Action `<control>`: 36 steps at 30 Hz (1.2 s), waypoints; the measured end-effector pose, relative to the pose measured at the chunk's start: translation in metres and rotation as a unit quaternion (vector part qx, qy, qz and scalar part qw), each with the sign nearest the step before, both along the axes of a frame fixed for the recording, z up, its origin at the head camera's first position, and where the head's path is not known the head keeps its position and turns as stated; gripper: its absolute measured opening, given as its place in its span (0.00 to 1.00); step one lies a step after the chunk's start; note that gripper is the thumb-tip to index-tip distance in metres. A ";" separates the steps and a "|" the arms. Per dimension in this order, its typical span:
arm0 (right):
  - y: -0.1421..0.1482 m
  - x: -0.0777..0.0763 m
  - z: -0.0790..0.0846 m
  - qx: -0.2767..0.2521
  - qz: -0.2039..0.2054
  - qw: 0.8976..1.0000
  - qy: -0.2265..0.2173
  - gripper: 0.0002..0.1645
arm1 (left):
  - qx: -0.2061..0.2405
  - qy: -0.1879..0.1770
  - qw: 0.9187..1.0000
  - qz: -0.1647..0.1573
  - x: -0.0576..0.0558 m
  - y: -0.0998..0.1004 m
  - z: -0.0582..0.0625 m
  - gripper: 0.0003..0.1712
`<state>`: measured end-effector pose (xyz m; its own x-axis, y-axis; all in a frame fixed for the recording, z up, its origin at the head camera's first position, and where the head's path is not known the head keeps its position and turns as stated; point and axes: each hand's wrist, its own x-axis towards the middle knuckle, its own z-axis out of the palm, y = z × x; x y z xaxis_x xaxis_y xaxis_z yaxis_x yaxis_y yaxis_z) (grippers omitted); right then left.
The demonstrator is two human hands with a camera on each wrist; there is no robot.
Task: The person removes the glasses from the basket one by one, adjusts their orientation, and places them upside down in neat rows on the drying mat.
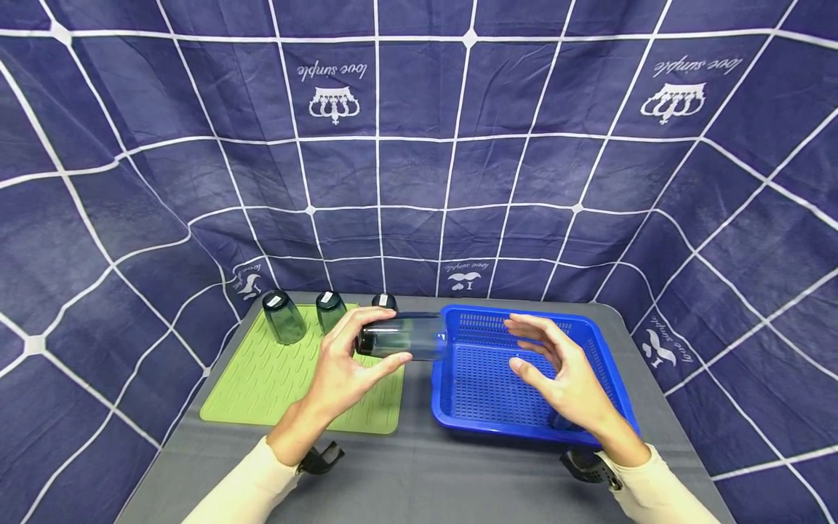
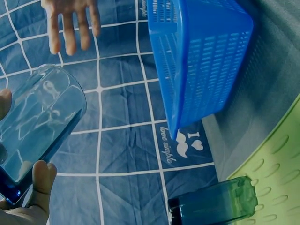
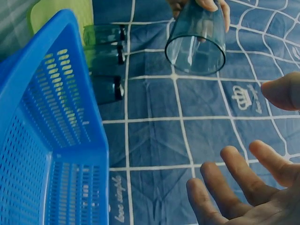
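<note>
My left hand grips a blue-tinted drinking glass near its dark base, thumb on one side and fingers on the other. The glass lies sideways in the air, its mouth toward the right, between the green mat and the blue basket. My right hand is held over the basket, thumb apart from the fingers, with nothing in it. In the right wrist view, the open mouth of the glass faces that hand across a gap.
Three glasses stand upside down at the back of a green drying mat, among them a left one and a middle one. A blue perforated basket sits at right; a dark shape inside it is partly hidden by my right arm.
</note>
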<state>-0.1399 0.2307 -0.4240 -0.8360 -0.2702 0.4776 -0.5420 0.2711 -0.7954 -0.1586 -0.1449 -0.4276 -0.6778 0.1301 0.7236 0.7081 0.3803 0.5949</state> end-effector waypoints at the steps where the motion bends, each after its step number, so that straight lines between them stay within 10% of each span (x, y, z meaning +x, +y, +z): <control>1: 0.002 0.000 -0.001 0.008 -0.006 1.000 0.003 0.39 | -0.002 0.003 1.000 0.003 0.000 -0.001 -0.001 0.41; 36: 0.053 0.011 -0.025 0.182 -0.135 0.970 0.082 0.43 | 0.001 0.003 0.997 0.081 0.001 -0.041 -0.010 0.45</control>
<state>-0.1286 0.2841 -0.4494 -0.8211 -0.2276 0.5234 -0.5227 0.6681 -0.5295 -0.1578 -0.1854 -0.4380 -0.6857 0.0174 0.7277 0.6406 0.4891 0.5920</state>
